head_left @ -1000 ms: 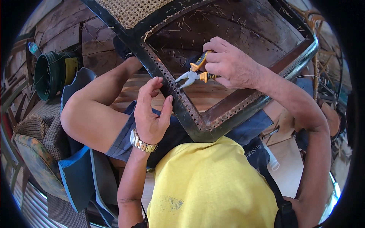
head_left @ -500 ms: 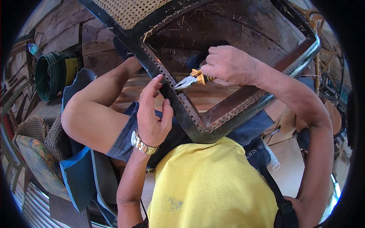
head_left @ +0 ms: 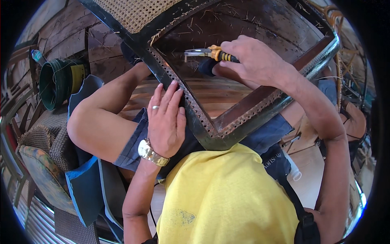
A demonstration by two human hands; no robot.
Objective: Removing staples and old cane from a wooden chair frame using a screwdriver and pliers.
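A dark wooden frame [head_left: 221,143] leans across my lap, with a row of small holes along its inner edge. My left hand [head_left: 165,118] lies flat on the frame's left rail, fingers stretched out and close together. Yellow-and-black handled pliers [head_left: 215,53] are gripped in my right hand [head_left: 258,63], above the frame's opening. A short bit of pale material [head_left: 185,58] hangs at the pliers' jaw tips. Woven cane [head_left: 140,14] fills the frame's upper-left panel; the panel near me is open.
A dark green bucket [head_left: 53,87] lies tilted at the left. Blue foam sheets [head_left: 83,191] and a patterned cushion [head_left: 42,171] stand beside my left leg. Straw-like scraps litter the plank floor [head_left: 243,30] beyond the frame. Rattan pieces [head_left: 331,16] are at the far right.
The pliers have come off the left rail's holes and moved up and away over the opening, with a bit at their tips. My left hand has flattened onto the rail.
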